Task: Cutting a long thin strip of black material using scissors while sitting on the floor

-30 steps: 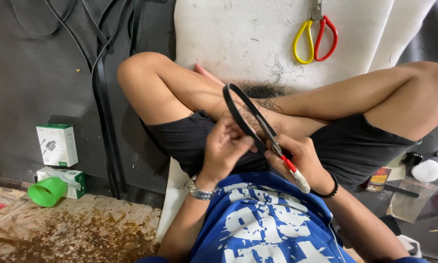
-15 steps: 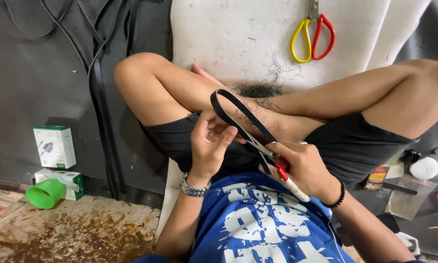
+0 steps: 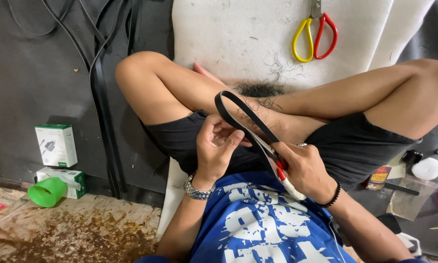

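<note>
Your right hand (image 3: pixel 304 170) grips a red-and-white tool (image 3: pixel 283 176), fingers closed round it. Your left hand (image 3: pixel 218 146) pinches the looped black strap (image 3: pixel 238 114) over your lap. Farther off, scissors (image 3: pixel 315 36) lie on white foam (image 3: pixel 219 39).

Black strap loop (image 3: pixel 238 114) over black shorts (image 3: pixel 355 146); tool (image 3: pixel 283 176) beside it has red and white handle, shirt (image 3: pixel 258 229) below is blue with distressed white print. Scissors (image 3: pixel 315 36) above the shorts: one yellow handle, one red, on white foam (image 3: pixel 228 39). Left of the shorts: two white-green boxes (image 3: pixel 56 145), bright green cup (image 3: pixel 47 191), dark grey mat (image 3: pixel 29 73), brown-stained floor (image 3: pixel 73 234).
</note>
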